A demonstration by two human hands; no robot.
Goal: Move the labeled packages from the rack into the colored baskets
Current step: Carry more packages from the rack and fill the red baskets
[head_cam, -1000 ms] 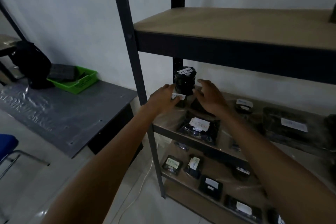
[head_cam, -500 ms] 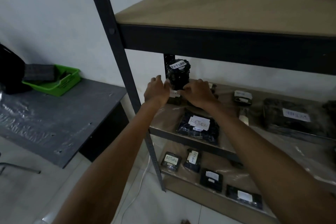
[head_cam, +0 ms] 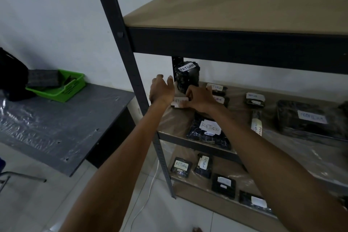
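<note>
Flat RETURN package (head_cam: 208,131) at the middle shelf (head_cam: 172,121) edge lies just beside the right forearm; a drag could pull it off. Right hand (head_cam: 202,99) pinches the small labelled package (head_cam: 178,102); left hand (head_cam: 162,89) is beside it, fingers straight, gripping nothing. Tall RETURN package (head_cam: 186,79) stands just behind both: a bump likely topples it. Green basket (head_cam: 70,89) sits well apart on the grey table (head_cam: 66,130); the pinch grip may slip en route.

Both arms outstretched; left hand (head_cam: 162,90) straight-fingered, pointing up; right hand (head_cam: 200,99) curled on small package (head_cam: 178,102).
</note>
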